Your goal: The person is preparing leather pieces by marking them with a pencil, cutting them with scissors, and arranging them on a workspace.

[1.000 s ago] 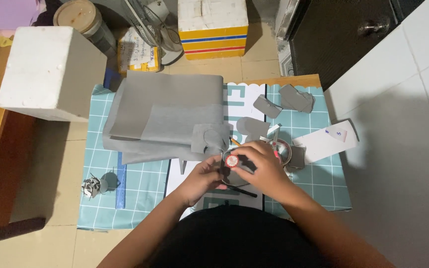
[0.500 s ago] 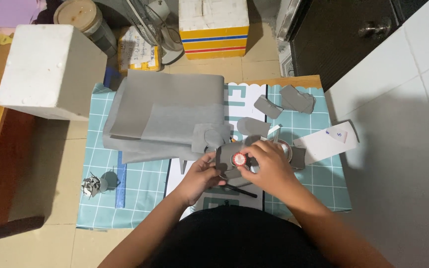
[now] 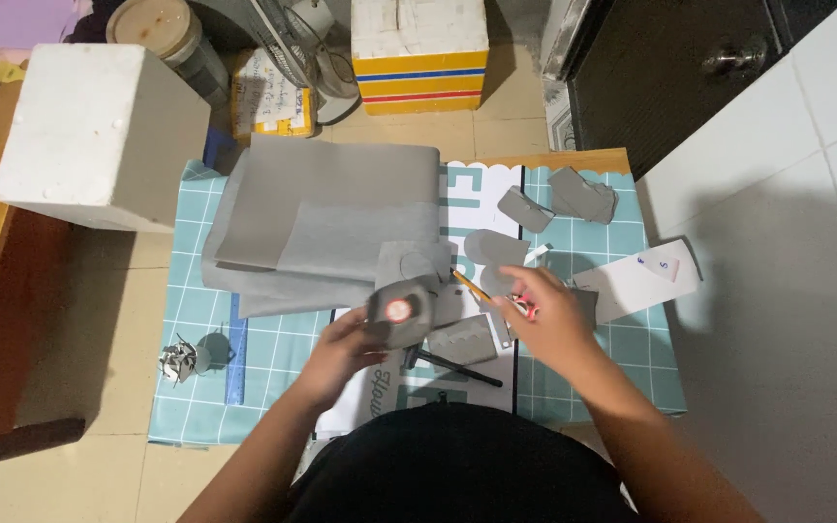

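Left hand is raised a little above the tabletop, its grip clenched on a grey cut piece with a small round red-and-white item at its lower edge; whether that item is stuck to the piece or pinched with it cannot be told. The piece sits over the middle of the work area, just in front of the folded grey sheets.

Right hand is low over the right half of the teal cutting mat, grip closed on a pencil whose orange shaft points up-left toward the held piece; a small red-and-white object shows at the fingers, too small to identify.

Around the hands:
- Loose grey cut shapes lie toward the far right of the mat, more near the pencil tip.
- A white paper slip lies just right of the right hand.
- A dark thin tool lies on the white printed sheet between the forearms.
- A blue ruler and a small crumpled metallic object lie at the mat's left side, well apart from the hands.
- A white foam block stands off the far left corner.
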